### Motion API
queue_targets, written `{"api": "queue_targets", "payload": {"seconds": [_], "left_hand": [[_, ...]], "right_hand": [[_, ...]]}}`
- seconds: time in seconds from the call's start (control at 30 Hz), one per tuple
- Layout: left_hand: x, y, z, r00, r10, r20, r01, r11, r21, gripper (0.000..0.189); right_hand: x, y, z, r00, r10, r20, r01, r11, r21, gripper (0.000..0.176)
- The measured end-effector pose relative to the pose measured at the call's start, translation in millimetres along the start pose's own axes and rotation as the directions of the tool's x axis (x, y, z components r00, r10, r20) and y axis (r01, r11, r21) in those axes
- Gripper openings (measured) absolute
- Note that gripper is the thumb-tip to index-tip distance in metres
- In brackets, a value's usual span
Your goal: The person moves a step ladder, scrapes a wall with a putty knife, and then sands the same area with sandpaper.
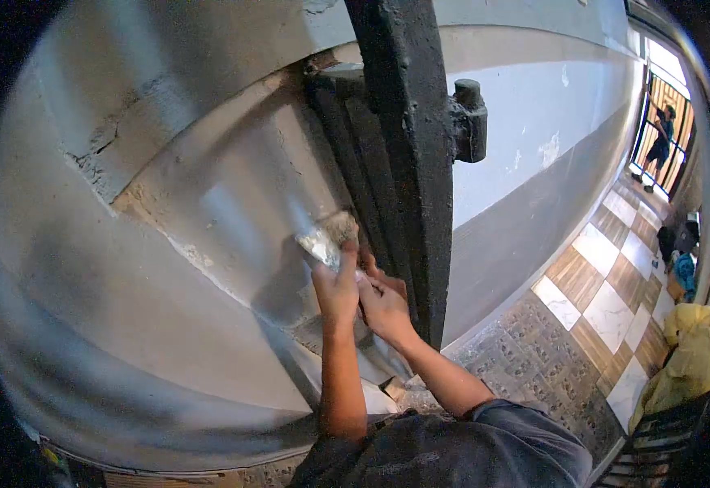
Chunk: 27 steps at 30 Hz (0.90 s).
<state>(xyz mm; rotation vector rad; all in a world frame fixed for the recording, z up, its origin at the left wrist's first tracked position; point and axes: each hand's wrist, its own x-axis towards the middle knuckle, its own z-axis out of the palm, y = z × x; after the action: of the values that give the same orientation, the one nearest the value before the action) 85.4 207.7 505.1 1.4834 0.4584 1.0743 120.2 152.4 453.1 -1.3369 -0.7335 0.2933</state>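
A paintbrush with pale tan bristles and a shiny, paint-smeared metal band is in front of the recessed wall, its bristles pointing up. My left hand is closed on it just below the band. Right beside it, my right hand is closed with the fingers curled in near the lower end of the brush; what lies inside them is hidden. Close to the right of both hands stands a black metal gate post with a thick hinge knob. Behind the hands is the grey wall recess.
Chipped, cracked plaster edges the recess at left. A small block lies low beneath my hands. Patterned floor tiles stretch right, with a yellow cloth or bag at the side. Another person stands by a far barred gate.
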Motion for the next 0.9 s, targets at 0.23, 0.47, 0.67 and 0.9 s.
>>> {"api": "queue_targets", "payload": {"seconds": [0.23, 0.47, 0.67, 0.9], "left_hand": [[2, -30, -7, 0.977, 0.209, -0.032, -0.203, 0.969, 0.142, 0.03], [-9, -18, -4, 0.988, -0.151, 0.037, 0.155, 0.975, -0.157, 0.029], [-4, -23, -7, 0.993, -0.096, 0.063, 0.106, 0.978, -0.182, 0.028], [6, 3, 0, 0.995, -0.085, 0.055, 0.09, 0.992, -0.088, 0.029]], "right_hand": [[-9, 35, -1, 1.0, -0.008, 0.001, 0.008, 0.992, -0.126, 0.035], [-17, 10, -1, 0.984, 0.179, -0.025, -0.179, 0.984, -0.007, 0.035], [-16, 9, 1, 0.997, 0.064, -0.04, -0.064, 0.998, 0.0, 0.036], [5, 15, 1, 0.991, -0.104, -0.082, 0.094, 0.989, -0.111, 0.032]]}}
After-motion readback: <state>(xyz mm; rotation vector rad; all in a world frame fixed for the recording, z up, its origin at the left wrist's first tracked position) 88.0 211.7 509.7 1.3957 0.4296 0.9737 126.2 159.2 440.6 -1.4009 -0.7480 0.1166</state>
